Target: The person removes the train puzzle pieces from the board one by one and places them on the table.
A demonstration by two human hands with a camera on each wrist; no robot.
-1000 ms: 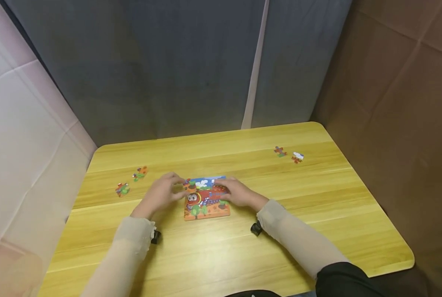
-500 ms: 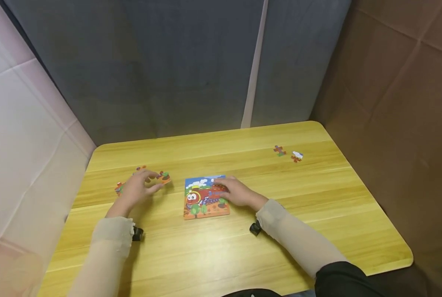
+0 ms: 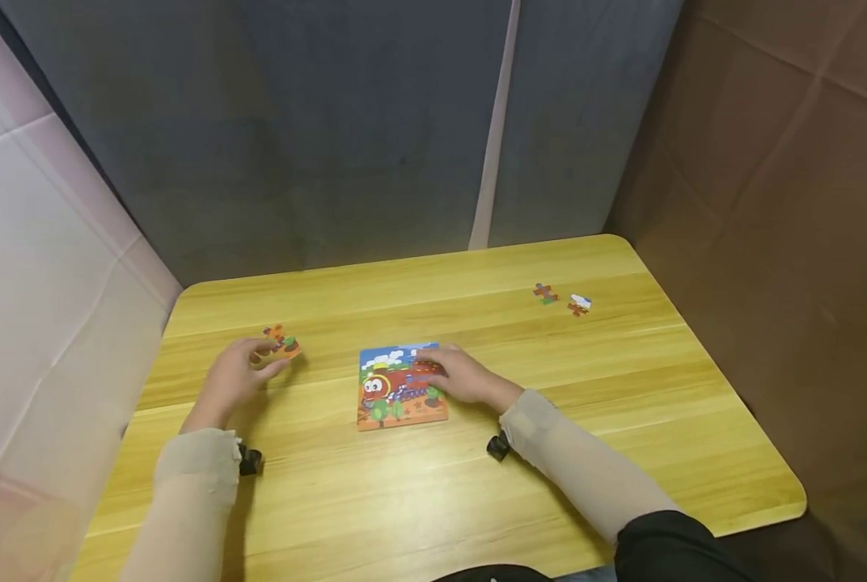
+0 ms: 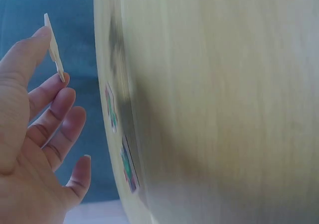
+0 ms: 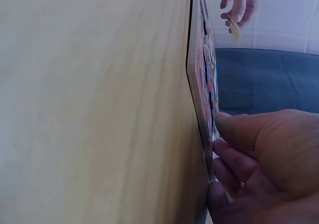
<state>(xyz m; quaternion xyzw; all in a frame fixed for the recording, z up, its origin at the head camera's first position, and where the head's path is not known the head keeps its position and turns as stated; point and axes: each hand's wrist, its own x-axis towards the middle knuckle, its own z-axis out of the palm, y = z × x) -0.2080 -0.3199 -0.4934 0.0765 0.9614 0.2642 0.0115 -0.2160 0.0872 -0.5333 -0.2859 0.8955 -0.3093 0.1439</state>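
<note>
While the right hand (image 3: 457, 376) rests flat-fingered on the puzzle (image 3: 401, 386) at the table's (image 3: 623, 388) middle, the left hand (image 3: 238, 373) pinches a loose piece (image 3: 285, 345) off toward the left edge. That piece lies left of the puzzle — the left hand nearer, hands well apart.

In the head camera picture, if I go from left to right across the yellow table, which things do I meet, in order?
left hand pinching a puzzle piece → train puzzle board → right hand resting on the board's right part → brown loose piece → white-topped loose piece, all on the table.
</note>
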